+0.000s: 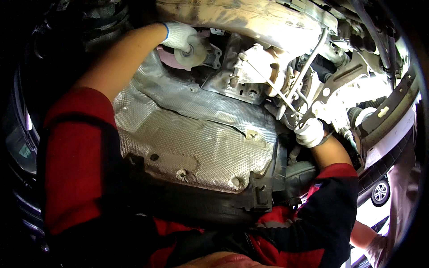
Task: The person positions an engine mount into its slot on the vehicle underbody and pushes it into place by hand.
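My left hand (178,36), in a white knitted glove with a blue cuff edge, reaches up to a round pale part (193,52) on the car's underside. Its thumb side presses on this part; the other fingers are largely hidden. A metal bracket (215,58) adjoins the round part, and something pink (172,59) shows behind. My right hand (309,133), also gloved in white, is up by the wheel suspension, just below a perforated metal arm (326,91). Its fingers are lost in glare and behind parts, so their grip is unclear.
A dimpled silver heat shield (192,138) spans the middle, above a black plastic edge (192,196). A large rusty tan metal part (241,18) crosses the top. Thin rods (308,67) slant near the right hand. At lower right are another person's arm (364,234) and a car wheel (380,192).
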The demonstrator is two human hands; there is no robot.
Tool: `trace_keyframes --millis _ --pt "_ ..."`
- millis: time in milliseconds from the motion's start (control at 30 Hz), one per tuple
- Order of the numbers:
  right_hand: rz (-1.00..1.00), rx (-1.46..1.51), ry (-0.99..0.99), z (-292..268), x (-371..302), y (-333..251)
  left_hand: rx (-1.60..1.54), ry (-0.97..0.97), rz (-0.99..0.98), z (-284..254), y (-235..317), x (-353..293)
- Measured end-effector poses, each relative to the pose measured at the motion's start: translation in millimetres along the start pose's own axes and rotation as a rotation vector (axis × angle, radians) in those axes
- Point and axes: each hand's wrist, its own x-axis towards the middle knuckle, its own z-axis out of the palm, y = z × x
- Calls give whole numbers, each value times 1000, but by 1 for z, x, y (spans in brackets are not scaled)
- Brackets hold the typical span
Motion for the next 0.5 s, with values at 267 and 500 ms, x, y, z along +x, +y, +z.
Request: trace_keyframes --millis 267,500 --pt "-13 -8 -27 8 3 -2 39 186 -34 35 -40 0" --pt "-36 -73 -21 -4 -24 -2 -181 167 -66 1 0 -16"
